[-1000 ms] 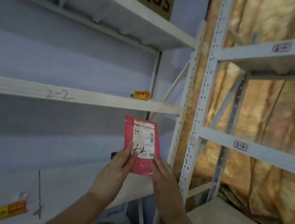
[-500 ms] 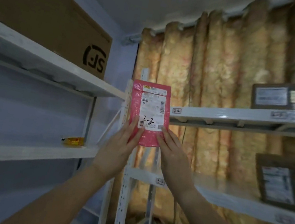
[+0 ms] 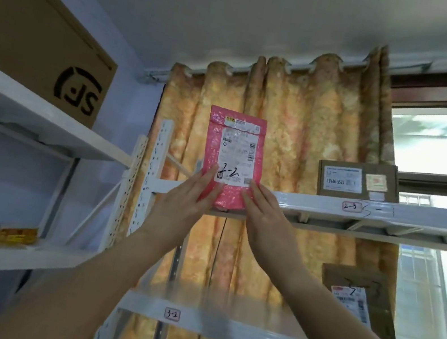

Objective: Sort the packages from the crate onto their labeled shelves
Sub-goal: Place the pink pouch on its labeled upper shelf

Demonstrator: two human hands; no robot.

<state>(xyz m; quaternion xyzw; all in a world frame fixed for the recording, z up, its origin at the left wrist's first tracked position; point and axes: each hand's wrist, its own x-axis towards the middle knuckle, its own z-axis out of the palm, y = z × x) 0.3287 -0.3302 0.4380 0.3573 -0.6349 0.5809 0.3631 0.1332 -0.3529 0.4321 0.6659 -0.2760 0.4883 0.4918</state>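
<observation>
I hold a pink padded mailer (image 3: 232, 153) upright with both hands, its white label facing me with a handwritten mark that reads like "2-2". My left hand (image 3: 182, 207) grips its lower left edge and my right hand (image 3: 262, 221) its lower right edge. The mailer's bottom is level with the front rail of the upper right shelf (image 3: 314, 206), whose tag (image 3: 351, 206) reads about "2-3". Below it a shelf rail carries a tag (image 3: 172, 314) reading "3-2".
A brown box (image 3: 358, 183) stands on the upper right shelf and a dark parcel (image 3: 357, 300) on the shelf below. On the left rack sit a large cardboard box (image 3: 37, 47) up top and a small yellow packet (image 3: 12, 233) lower. A curtain (image 3: 299, 123) hangs behind.
Both hands have raised the pink mailer from waist height near the left rack up and to the right, to the upper right shelf. My view has tilted upward.
</observation>
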